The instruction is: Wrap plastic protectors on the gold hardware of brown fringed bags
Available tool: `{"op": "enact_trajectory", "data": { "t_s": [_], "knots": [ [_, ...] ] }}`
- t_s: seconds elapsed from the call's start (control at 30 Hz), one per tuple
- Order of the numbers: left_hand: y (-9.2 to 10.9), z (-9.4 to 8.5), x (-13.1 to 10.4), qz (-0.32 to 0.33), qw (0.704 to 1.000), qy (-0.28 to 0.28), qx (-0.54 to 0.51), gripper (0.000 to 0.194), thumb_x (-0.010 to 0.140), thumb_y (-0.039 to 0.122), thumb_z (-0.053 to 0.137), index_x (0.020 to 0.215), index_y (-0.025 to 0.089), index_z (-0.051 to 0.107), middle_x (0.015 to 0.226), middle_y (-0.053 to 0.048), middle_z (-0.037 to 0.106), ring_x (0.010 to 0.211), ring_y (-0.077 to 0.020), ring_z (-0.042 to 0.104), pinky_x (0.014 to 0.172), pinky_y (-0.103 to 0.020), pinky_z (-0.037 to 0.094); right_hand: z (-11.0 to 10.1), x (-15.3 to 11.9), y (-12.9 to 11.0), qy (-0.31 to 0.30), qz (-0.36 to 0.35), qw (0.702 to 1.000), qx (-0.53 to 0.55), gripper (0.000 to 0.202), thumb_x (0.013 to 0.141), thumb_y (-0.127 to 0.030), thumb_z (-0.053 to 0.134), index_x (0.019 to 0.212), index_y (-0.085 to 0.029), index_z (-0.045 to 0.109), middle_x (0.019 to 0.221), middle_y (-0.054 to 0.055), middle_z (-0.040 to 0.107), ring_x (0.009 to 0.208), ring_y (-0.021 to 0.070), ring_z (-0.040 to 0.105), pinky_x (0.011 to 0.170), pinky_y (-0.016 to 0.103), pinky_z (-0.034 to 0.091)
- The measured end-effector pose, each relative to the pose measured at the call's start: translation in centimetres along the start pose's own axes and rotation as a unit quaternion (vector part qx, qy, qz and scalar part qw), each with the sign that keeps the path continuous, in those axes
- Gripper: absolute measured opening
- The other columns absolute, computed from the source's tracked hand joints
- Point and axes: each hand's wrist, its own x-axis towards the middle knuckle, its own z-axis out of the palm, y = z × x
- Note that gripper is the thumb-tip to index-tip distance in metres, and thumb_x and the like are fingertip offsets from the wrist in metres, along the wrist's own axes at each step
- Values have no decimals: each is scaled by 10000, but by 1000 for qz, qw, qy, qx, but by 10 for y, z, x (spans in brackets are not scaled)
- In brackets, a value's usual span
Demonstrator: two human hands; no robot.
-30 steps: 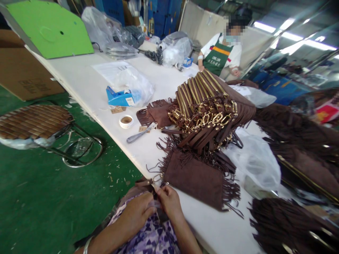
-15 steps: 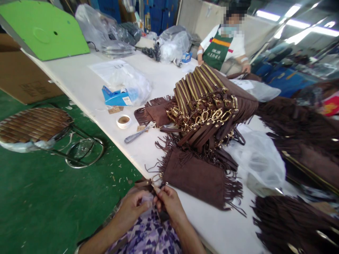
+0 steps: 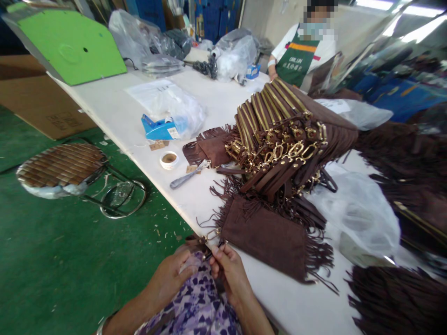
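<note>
At the near table edge, a dark brown fringed bag lies flat, a gold ring and clasp at its left corner. From there a brown strap hangs over the edge toward my lap. My right hand pinches a thin dark strap end with a small shiny spot between thumb and fingers. Left of it, my left hand is closed with curled fingers above the purple patterned apron. What it holds, if anything, is hidden.
A pile of brown bags with gold zips and chains stands beyond. A tape roll, grey-handled tool and blue tape dispenser lie left. Plastic bags lie right. A co-worker stands across; a stool is left.
The whitish translucent piece at my left fingers no longer shows. My left hand has moved slightly away from my right. The view has shifted left, and the co-worker's arm has moved.
</note>
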Motion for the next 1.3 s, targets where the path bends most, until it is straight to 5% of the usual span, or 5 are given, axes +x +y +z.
{"op": "enact_trajectory", "data": {
  "t_s": [0.2, 0.3, 0.67, 0.97, 1.3],
  "knots": [
    [2, 1, 0, 5, 993, -5, 121, 363, 849, 281, 536, 1200, 257, 626, 1142, -32, 691, 1024, -248, 625, 923, -337, 468, 5, -2, -3, -3, 18, 999, 43, 419, 684, -476, 802, 691, -174, 512, 537, -43, 579, 382, 39, 398, 403, 166, 334],
    [7, 6, 4, -1, 988, -17, 151, 300, 858, 286, 520, 1124, 232, 650, 1128, -47, 687, 1041, -253, 614, 911, -340, 466, 3, -2, -2, -8, 15, 999, 40, 408, 703, -480, 787, 689, -174, 516, 527, -43, 577, 370, 39, 391, 397, 167, 325],
    [21, 9, 10, 11, 992, -26, 124, 215, 808, 240, 531, 965, 213, 675, 1021, -28, 702, 1007, -242, 601, 934, -318, 448, 2, 0, 3, 0, -15, 1000, 2, 447, 689, -532, 768, 666, -177, 499, 499, -39, 586, 331, 42, 393, 376, 174, 293],
    [25, 7, 5, 22, 992, -58, 109, 313, 800, 183, 544, 1075, 256, 675, 1141, -22, 692, 1079, -271, 587, 943, -330, 416, 4, -1, 1, 17, -26, 999, -21, 448, 707, -550, 745, 665, -184, 490, 493, -37, 584, 337, 47, 394, 388, 182, 267],
    [17, 10, 8, 26, 995, -32, 87, 137, 789, 253, 570, 858, 230, 686, 852, -17, 688, 935, -262, 590, 845, -322, 440, 2, 2, 7, 14, -35, 999, -18, 448, 725, -542, 738, 673, -196, 459, 499, -44, 588, 341, 48, 395, 384, 175, 284]
  ]
}}
